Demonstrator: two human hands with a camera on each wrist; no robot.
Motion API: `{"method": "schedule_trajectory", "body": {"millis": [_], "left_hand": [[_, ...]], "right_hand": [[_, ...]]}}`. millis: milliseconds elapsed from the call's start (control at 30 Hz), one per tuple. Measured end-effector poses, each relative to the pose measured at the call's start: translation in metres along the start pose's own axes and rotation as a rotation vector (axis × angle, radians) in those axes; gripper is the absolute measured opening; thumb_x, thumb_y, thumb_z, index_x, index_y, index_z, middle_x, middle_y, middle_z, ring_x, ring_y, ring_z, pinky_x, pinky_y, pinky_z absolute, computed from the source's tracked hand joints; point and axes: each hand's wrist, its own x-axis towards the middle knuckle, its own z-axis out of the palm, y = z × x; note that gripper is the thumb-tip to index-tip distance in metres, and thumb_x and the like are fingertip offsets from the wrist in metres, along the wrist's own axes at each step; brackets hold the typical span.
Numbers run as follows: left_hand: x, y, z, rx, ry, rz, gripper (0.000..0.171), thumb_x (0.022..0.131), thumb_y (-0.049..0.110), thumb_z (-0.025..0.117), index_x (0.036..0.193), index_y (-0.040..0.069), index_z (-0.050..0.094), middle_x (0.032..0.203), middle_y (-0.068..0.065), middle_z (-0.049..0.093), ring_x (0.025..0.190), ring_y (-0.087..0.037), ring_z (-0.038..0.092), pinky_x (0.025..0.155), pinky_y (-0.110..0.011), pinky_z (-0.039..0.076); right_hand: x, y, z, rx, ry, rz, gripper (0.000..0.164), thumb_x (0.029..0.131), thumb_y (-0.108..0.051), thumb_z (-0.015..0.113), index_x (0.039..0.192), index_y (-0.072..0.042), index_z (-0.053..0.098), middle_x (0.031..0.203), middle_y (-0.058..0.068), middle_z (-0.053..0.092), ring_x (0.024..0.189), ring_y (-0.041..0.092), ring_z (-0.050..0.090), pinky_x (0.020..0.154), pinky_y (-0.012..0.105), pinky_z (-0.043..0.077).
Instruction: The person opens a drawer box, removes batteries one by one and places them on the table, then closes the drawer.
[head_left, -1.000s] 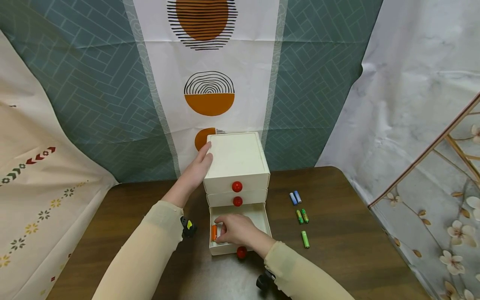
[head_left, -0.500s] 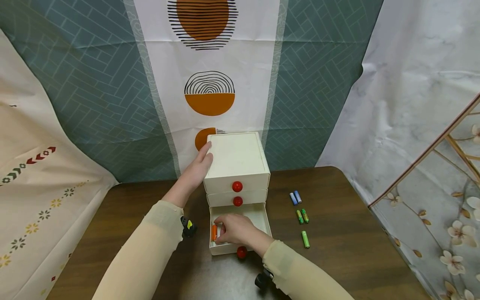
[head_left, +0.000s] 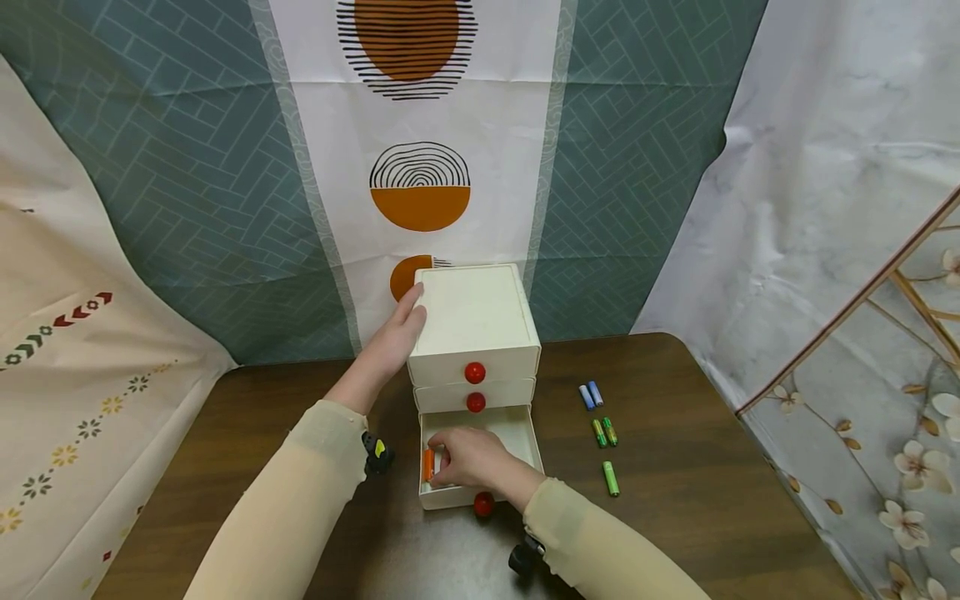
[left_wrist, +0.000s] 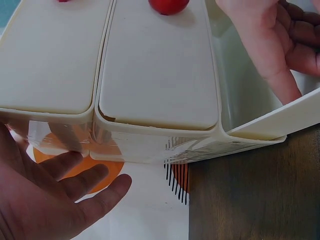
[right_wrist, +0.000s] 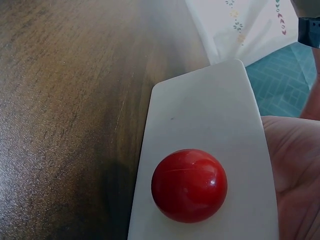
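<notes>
A white drawer cabinet [head_left: 472, 312] with red knobs stands on the table, its bottom drawer [head_left: 517, 433] pulled out. My left hand [head_left: 386, 346] lies along the cabinet's upper left side; in the left wrist view its fingers [left_wrist: 95, 200] are spread and extended. Inside the drawer is my right hand [head_left: 476, 460], bent downward near the left wall. Beside its fingertips lies an orange battery [head_left: 428, 465]. The left wrist view shows one finger [left_wrist: 282, 85] of this hand pointing down behind the drawer front [left_wrist: 280, 120]. Its palm side is hidden, so I cannot tell whether it pinches something.
Right of the cabinet, two blue batteries [head_left: 591, 395], two green-and-gold batteries [head_left: 604, 432] and a light green battery [head_left: 611, 479] lie on the brown table [head_left: 675, 467]. A red knob [right_wrist: 190, 185] juts from the drawer front. A patterned cloth [head_left: 637, 208] hangs close behind.
The right wrist and sleeve have shifted very slightly left. Both hands otherwise keep their places, and the drawer and batteries stay as they were.
</notes>
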Motion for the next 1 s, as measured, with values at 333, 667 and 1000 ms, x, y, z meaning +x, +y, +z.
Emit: {"method": "schedule_trajectory", "body": {"millis": [333, 667, 1000], "left_hand": [[0.001, 0.0004, -0.0003, -0.005, 0.002, 0.012, 0.067, 0.121, 0.045, 0.029, 0.18, 0.029, 0.002, 0.185, -0.003, 0.001, 0.17, -0.032, 0.003, 0.133, -0.064, 0.007], [0.0003, 0.0012, 0.0007, -0.003, 0.0, 0.008, 0.067, 0.12, 0.045, 0.028, 0.18, 0.03, 0.002, 0.185, -0.003, 0.001, 0.169, -0.032, 0.004, 0.133, -0.064, 0.007], [-0.0009, 0.001, 0.0003, -0.006, 0.004, 0.007, 0.067, 0.12, 0.047, 0.029, 0.18, 0.031, 0.002, 0.185, -0.002, 0.0, 0.17, -0.032, 0.003, 0.133, -0.064, 0.007]], "right_hand": [[0.0011, -0.003, -0.0013, -0.034, 0.003, -0.002, 0.052, 0.084, -0.028, 0.097, 0.132, -0.015, 0.079, 0.07, -0.018, 0.062, 0.069, -0.001, 0.056, 0.066, 0.025, 0.046], [0.0024, -0.0012, 0.0025, -0.078, 0.031, -0.006, 0.044, 0.08, -0.027, 0.096, 0.121, -0.02, 0.081, 0.069, -0.019, 0.059, 0.07, 0.001, 0.055, 0.065, 0.025, 0.045], [0.0053, 0.0002, 0.0057, -0.101, 0.045, 0.005, 0.045, 0.08, -0.028, 0.095, 0.122, -0.02, 0.082, 0.07, -0.018, 0.058, 0.072, 0.004, 0.056, 0.065, 0.026, 0.045]]}}
